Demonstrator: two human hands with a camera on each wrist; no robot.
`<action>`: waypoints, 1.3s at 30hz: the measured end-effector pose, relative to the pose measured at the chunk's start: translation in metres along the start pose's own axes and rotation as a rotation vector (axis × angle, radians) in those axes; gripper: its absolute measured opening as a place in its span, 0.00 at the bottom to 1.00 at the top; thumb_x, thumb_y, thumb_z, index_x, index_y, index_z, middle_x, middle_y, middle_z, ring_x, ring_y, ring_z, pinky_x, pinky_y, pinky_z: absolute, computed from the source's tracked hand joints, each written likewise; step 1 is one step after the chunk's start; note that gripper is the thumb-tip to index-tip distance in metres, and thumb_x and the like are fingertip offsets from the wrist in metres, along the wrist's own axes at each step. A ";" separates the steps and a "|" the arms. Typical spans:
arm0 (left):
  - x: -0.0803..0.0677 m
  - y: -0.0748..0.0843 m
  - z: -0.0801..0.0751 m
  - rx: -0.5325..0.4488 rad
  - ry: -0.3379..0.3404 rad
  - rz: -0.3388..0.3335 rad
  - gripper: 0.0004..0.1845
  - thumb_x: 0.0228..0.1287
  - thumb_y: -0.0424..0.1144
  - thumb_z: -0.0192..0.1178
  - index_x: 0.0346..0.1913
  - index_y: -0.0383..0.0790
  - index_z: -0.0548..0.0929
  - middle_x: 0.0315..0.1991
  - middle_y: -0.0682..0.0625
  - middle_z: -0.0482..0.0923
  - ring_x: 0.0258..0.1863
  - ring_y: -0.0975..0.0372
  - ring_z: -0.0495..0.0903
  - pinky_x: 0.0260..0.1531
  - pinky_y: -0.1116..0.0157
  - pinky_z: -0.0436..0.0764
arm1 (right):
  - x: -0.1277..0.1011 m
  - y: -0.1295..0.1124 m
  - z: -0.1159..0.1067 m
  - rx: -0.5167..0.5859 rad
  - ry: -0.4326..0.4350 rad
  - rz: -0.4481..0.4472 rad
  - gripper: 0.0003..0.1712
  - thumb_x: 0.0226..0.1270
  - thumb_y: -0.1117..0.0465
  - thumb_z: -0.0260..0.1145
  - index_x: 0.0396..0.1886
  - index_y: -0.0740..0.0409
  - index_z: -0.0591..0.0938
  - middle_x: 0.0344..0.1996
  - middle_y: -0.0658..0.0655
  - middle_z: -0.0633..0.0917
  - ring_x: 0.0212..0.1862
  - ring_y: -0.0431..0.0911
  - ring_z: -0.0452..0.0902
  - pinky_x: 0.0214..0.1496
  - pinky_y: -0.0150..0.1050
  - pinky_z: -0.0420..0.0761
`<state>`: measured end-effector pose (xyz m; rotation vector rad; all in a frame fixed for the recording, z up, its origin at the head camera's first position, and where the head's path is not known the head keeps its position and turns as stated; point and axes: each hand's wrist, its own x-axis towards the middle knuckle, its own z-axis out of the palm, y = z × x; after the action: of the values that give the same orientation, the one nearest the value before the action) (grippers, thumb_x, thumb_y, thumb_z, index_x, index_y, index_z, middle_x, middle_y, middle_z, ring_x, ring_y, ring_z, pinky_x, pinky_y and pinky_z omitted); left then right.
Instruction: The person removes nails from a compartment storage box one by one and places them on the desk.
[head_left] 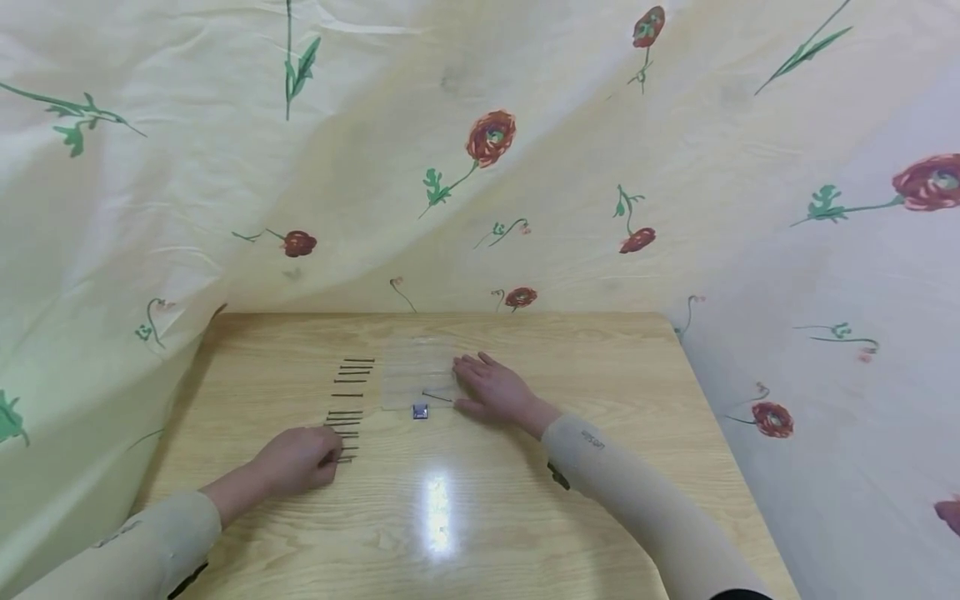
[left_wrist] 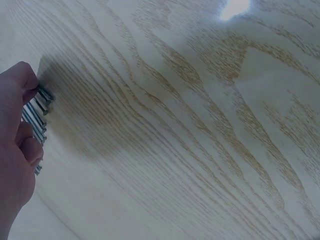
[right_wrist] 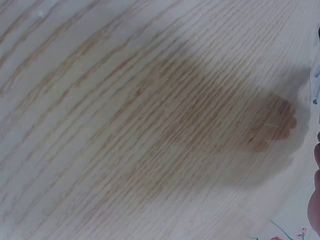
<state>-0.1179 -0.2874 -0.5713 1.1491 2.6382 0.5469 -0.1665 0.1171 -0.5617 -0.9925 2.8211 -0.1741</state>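
Several dark metal nails lie roughly parallel in a column on the wooden table. My left hand is at the near end of this column, its fingers curled and thumb and forefinger pinching at a nail. Other nails show beside and behind its knuckles in the left wrist view. My right hand rests with fingers extended on the right edge of a clear plastic sheet. A single nail lies slanted near the sheet's front edge, its right end close to my right thumb.
A small blue square piece lies at the sheet's front edge. The wooden table reflects a bright light near its middle. Cream cloth with red flowers hangs behind the table and along both sides.
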 end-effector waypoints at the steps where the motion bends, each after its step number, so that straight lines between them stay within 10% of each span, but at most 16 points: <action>1: 0.000 0.001 -0.001 -0.007 -0.002 -0.004 0.16 0.58 0.31 0.69 0.26 0.54 0.73 0.23 0.63 0.67 0.21 0.73 0.62 0.21 0.71 0.66 | 0.000 0.000 0.000 -0.004 0.001 -0.002 0.43 0.81 0.41 0.61 0.80 0.66 0.67 0.79 0.64 0.69 0.81 0.57 0.63 0.86 0.50 0.50; 9: 0.019 0.007 -0.009 -0.030 0.046 0.033 0.09 0.57 0.33 0.70 0.31 0.50 0.81 0.27 0.64 0.75 0.23 0.74 0.68 0.23 0.70 0.74 | -0.004 -0.001 -0.002 0.017 -0.015 0.004 0.43 0.81 0.41 0.61 0.81 0.66 0.65 0.80 0.64 0.67 0.82 0.57 0.61 0.86 0.51 0.50; 17: 0.074 0.017 -0.024 0.029 0.078 0.040 0.06 0.65 0.38 0.73 0.40 0.45 0.85 0.32 0.58 0.80 0.24 0.71 0.70 0.25 0.69 0.77 | -0.006 -0.002 -0.002 0.025 -0.016 0.015 0.43 0.81 0.42 0.62 0.81 0.66 0.66 0.80 0.64 0.68 0.82 0.57 0.61 0.86 0.51 0.50; 28: 0.145 0.030 -0.034 -0.056 -0.003 0.101 0.11 0.69 0.39 0.73 0.52 0.43 0.89 0.47 0.50 0.88 0.45 0.56 0.87 0.49 0.55 0.87 | -0.002 -0.006 -0.003 0.034 -0.015 0.007 0.42 0.81 0.42 0.62 0.80 0.65 0.67 0.80 0.62 0.67 0.82 0.56 0.60 0.86 0.50 0.49; 39: 0.176 0.033 -0.024 -0.025 -0.136 0.213 0.08 0.71 0.37 0.70 0.49 0.47 0.90 0.44 0.51 0.88 0.45 0.57 0.86 0.51 0.53 0.86 | -0.005 -0.006 -0.002 -0.027 -0.006 -0.009 0.42 0.81 0.39 0.60 0.80 0.63 0.68 0.80 0.61 0.68 0.82 0.54 0.62 0.86 0.50 0.50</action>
<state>-0.2222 -0.1428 -0.5438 1.4159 2.4047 0.5177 -0.1594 0.1157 -0.5581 -1.0101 2.8211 -0.1349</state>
